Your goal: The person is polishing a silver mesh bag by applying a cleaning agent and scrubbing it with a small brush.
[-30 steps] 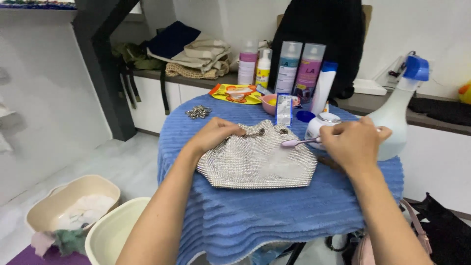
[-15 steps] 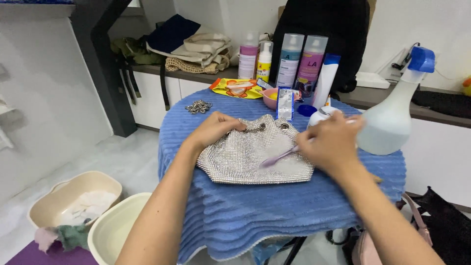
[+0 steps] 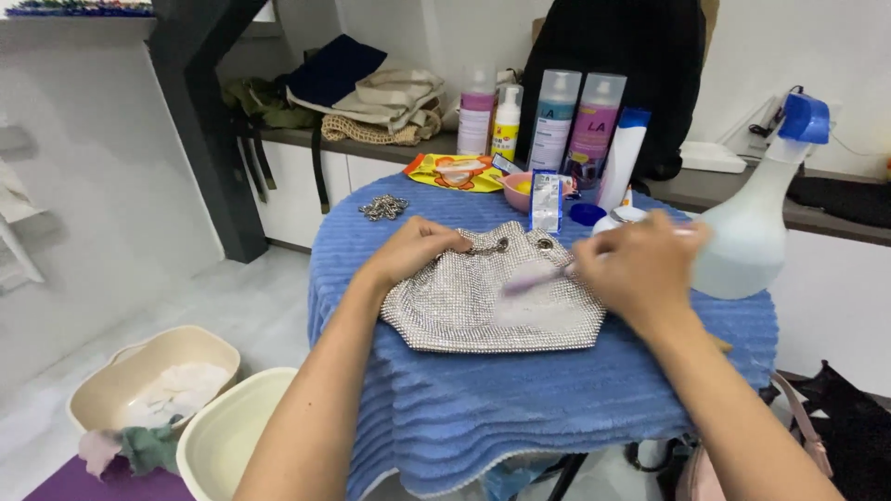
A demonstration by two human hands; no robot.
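Toothbrush (image 3: 536, 276) now scrubbing bag (image 3: 492, 297) centre; R hand (image 3: 640, 269) moved left.

A: Where is there room on the table (image 3: 557, 417)?

B: The near edge, a wide bare strip of blue towel in front of the bag (image 3: 492, 301). The left edge too, save for the chain (image 3: 383, 207) near the far left.

A: And the far edge?

B: Crowded. Bottles (image 3: 571, 116), a tube (image 3: 620, 158), a pink bowl (image 3: 520, 190), a packet (image 3: 457, 172) and a small carton (image 3: 546, 201) stand close together.

A: The right?

B: The spray bottle (image 3: 756, 218) blocks the far right corner, just behind the right hand (image 3: 640, 269). The left hand (image 3: 418, 249) rests on the bag's far left corner.
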